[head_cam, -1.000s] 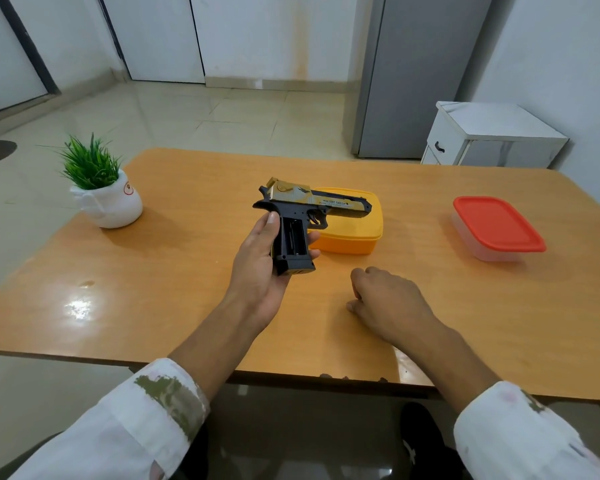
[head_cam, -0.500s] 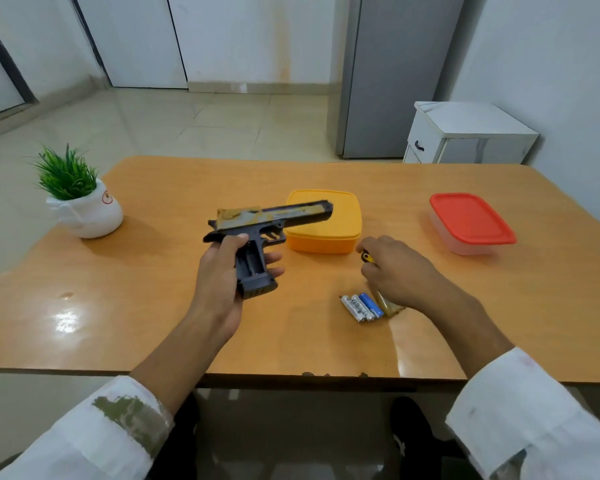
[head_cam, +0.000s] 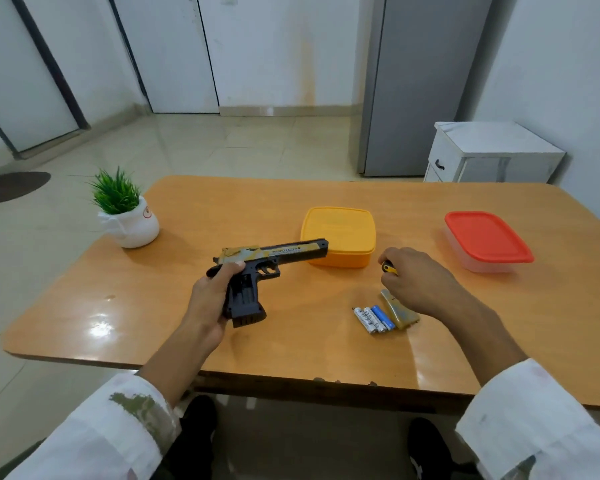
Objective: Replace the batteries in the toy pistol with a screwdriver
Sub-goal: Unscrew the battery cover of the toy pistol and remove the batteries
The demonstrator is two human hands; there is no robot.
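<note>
Your left hand (head_cam: 208, 303) grips the toy pistol (head_cam: 274, 256) by the back of its handle. It is lifted just above the desk (head_cam: 291, 344), with the barrel pointing right and its muzzle in front of the yellow container (head_cam: 338, 233). The side of the handle facing you looks like an open, dark recess, so the battery bay seems to be uncovered. You cannot tell from here whether any cells sit inside.

Your right hand (head_cam: 416, 278) is curled over the screwdriver (head_cam: 389, 268). Only its yellow-and-black handle end shows past your fingers, and the tip is hidden. Just below that hand, three batteries (head_cam: 373, 319) lie side by side on the desk, touching a gold-toned plate (head_cam: 401, 311) that is probably the bay cover.

By this layout, the unscrewing looks finished and you are at the swap itself. Nothing shows whether those three cells are the spent or the fresh ones, so check that first. The next move needs a free right hand: set the screwdriver down, seat each cell by its polarity marks, fit the plate, then drive the screw back in. Keep the pistol's open side up so nothing drops out.
</note>
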